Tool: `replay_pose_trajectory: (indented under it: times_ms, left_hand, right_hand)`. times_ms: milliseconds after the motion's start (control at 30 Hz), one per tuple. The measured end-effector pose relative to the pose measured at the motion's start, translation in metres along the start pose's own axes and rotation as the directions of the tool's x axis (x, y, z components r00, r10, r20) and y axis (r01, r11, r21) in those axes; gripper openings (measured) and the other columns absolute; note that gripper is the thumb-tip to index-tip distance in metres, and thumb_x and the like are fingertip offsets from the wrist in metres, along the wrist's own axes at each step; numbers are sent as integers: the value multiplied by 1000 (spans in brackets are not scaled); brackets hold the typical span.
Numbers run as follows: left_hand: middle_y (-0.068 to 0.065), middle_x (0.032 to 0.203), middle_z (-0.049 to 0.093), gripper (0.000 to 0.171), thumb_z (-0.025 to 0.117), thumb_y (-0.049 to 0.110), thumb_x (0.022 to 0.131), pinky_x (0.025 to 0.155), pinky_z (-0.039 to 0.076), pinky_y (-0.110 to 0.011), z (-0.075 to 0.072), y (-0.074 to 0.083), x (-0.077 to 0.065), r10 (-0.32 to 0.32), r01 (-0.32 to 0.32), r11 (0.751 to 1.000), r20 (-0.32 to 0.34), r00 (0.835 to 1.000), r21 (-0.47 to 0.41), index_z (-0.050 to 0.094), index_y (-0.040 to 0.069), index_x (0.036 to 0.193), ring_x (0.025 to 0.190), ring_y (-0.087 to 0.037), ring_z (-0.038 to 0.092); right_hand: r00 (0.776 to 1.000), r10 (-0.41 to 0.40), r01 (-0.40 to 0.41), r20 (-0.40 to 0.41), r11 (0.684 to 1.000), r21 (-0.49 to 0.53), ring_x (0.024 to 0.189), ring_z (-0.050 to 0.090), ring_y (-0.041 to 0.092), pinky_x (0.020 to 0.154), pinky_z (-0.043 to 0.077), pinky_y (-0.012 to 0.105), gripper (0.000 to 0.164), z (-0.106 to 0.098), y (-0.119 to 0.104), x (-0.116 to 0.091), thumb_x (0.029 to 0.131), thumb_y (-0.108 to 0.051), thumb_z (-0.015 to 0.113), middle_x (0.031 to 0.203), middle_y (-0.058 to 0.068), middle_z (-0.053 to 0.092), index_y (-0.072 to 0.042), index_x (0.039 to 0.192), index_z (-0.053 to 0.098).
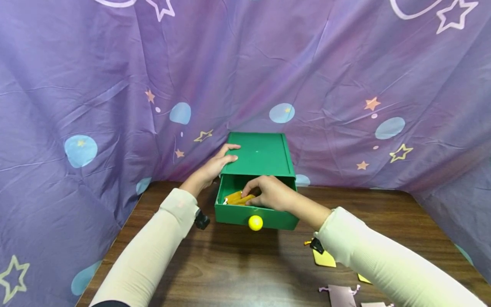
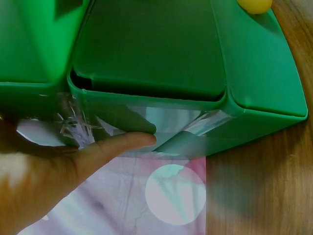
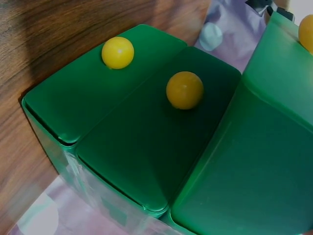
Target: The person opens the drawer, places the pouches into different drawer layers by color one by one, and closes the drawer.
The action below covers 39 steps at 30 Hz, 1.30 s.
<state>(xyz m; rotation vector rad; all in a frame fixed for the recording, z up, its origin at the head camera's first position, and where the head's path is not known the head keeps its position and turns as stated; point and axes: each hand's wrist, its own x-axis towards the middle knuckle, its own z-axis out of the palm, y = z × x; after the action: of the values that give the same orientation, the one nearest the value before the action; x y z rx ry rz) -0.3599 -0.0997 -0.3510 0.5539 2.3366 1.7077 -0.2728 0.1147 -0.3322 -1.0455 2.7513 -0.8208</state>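
Note:
A green drawer unit (image 1: 258, 154) stands at the table's back with its top drawer (image 1: 234, 216) pulled out, a yellow ball knob (image 1: 255, 222) on its front. My left hand (image 1: 215, 167) steadies the unit's left upper edge, fingers extended; in the left wrist view its thumb (image 2: 128, 142) lies along the taped side wall. Reaching into the drawer, my right hand (image 1: 270, 194) pinches a small yellow pouch (image 1: 244, 200) between thumb and fingers. Another yellow pouch (image 1: 232, 197) lies beside it, near a bit of white cord. The right wrist view shows only drawer fronts, not the hand.
Below the pulled-out drawer are two pushed-in drawers with yellow knobs (image 3: 118, 53). On the brown table (image 1: 230, 264), a yellow pouch (image 1: 324, 258) lies under my right wrist, and a pale pink drawstring pouch (image 1: 342, 296) nearer the front. A purple patterned cloth (image 1: 245, 76) hangs behind.

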Motion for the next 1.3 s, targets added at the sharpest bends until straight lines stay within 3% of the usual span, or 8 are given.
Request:
replay_pose_trajectory:
  times_ms: [333,633,1300]
  left_hand:
    - [-10,166,26,49,47,25,107,121,23,-53,0,1,2,23,-23,1000,1,1000,-7,39,19,155,146,-35,34]
    - [-16,160,30,49,47,26,106,107,46,-48,0,3,3,-11,13,997,16,1000,-72,38,23,155,127,-36,51]
    - [-13,162,30,50,48,26,105,113,36,-51,1,1,1,0,0,999,-2,1000,-41,40,22,154,133,-35,44]
  right_hand:
    - [1000,-10,10,10,1000,-9,99,70,18,89,56,34,29,-2,0,0,88,-8,81,117,4,75,-9,116,76]
    - [1000,-23,21,16,996,82,100,72,20,88,58,33,31,-7,-2,-2,89,-13,81,118,6,74,-6,118,74]
    - [999,14,-22,39,976,217,97,71,16,85,58,29,31,-11,-7,-3,89,-10,81,114,8,75,-3,118,73]
